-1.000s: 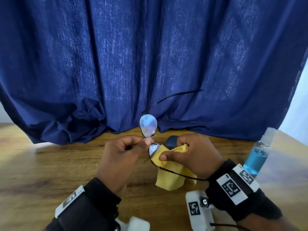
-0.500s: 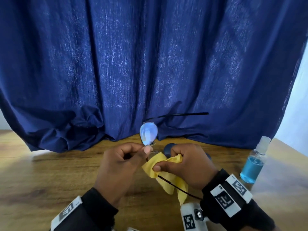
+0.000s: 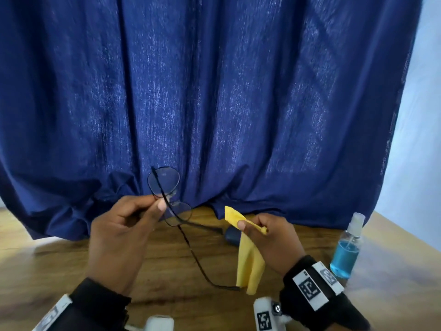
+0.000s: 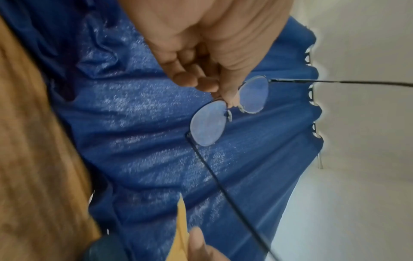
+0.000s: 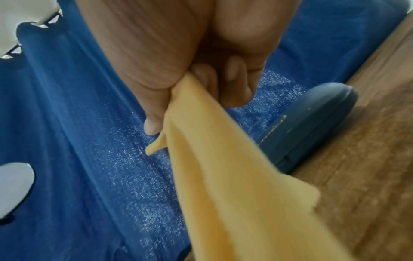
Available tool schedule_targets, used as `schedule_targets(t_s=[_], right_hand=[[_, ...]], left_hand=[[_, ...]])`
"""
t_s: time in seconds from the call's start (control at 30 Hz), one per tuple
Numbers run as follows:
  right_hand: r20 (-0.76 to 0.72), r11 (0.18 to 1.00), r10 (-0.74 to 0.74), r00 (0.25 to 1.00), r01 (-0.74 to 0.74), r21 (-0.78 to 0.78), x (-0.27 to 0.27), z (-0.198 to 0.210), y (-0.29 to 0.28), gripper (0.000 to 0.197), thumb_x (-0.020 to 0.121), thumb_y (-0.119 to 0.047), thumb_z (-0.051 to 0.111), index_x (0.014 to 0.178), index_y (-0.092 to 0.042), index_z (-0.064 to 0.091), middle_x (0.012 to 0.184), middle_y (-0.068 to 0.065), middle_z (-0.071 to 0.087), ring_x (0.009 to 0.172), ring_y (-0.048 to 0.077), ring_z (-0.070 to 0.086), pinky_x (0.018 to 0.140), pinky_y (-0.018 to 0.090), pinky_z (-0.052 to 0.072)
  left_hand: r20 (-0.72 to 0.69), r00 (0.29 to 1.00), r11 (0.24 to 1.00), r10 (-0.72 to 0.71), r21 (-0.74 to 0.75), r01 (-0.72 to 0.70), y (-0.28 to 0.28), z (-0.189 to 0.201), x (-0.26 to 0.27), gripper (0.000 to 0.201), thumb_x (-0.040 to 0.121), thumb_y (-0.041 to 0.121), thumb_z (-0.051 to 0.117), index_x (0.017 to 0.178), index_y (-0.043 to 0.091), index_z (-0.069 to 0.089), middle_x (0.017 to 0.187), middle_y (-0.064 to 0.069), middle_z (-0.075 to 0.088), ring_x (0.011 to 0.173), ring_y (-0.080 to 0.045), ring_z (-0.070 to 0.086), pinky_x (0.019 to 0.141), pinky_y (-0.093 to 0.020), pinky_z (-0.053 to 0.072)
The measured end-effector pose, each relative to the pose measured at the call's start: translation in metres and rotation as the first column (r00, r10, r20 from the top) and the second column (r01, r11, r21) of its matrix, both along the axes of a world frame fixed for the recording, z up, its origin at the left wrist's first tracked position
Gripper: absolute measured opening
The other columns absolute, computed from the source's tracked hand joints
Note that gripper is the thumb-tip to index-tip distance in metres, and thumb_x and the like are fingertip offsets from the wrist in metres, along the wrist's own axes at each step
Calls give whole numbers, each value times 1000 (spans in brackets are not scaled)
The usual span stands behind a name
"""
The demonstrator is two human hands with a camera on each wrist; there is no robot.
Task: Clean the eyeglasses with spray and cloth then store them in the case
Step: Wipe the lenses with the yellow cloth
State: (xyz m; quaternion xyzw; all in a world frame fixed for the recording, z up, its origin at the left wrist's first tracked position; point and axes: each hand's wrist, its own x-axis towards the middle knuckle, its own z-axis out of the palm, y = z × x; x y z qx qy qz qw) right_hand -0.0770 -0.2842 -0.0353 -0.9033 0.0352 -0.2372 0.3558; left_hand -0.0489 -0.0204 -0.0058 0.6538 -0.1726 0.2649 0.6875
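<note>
My left hand (image 3: 152, 206) pinches the thin black round-lensed eyeglasses (image 3: 164, 182) at the bridge and holds them up in front of the curtain. In the left wrist view the eyeglasses (image 4: 210, 121) show both lenses with the temples spread. My right hand (image 3: 250, 225) grips the yellow cloth (image 3: 249, 259) a short way to the right, apart from the lenses; the cloth (image 5: 223, 167) hangs down from my fingers. The dark blue case (image 3: 231, 235) lies shut on the table behind the cloth, and the case (image 5: 312, 121) shows in the right wrist view too. A spray bottle (image 3: 346, 252) of blue liquid stands at the right.
A dark blue curtain (image 3: 214, 103) hangs close behind and bunches onto the wooden table (image 3: 59, 263). A pale wall (image 3: 420, 139) shows at the right. White wrist camera mounts (image 3: 267, 316) sit at the bottom edge.
My right hand has pulled the cloth off the lower lens and moved right. The glasses have turned in my left hand, so both lenses and a temple now show.
</note>
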Motion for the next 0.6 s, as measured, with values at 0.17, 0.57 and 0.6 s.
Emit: schedule_targets(t_s=[0.17,0.57,0.6], right_hand=[[75,891,345,936,-351,287,-6,1,13,28,96,-23,65,119,-38,69,91,-20,75,82,-8,66,74,12,47],[162,687,645,747,-660,305,-21,12,30,19,80,-21,81,90,-4,81,83,-4,74,80,4,66,74,20,52],[171,708,635,753,-656,260,-21,11,31,13,79,-14,82,88,-5,81,83,0,73,80,6,66,74,21,52]], left_hand=[[254,965,963,59,239,-121,4,12,-8,13,75,18,82,87,24,80,85,5,72,80,-7,68,73,-6,51],[468,882,881,52,395,-261,-5,2,-10,4,74,14,83,77,16,81,86,8,71,83,-2,68,77,-7,50],[455,888,886,65,383,-261,-5,2,-10,5,74,15,82,78,18,81,88,9,71,85,-2,68,78,-6,49]])
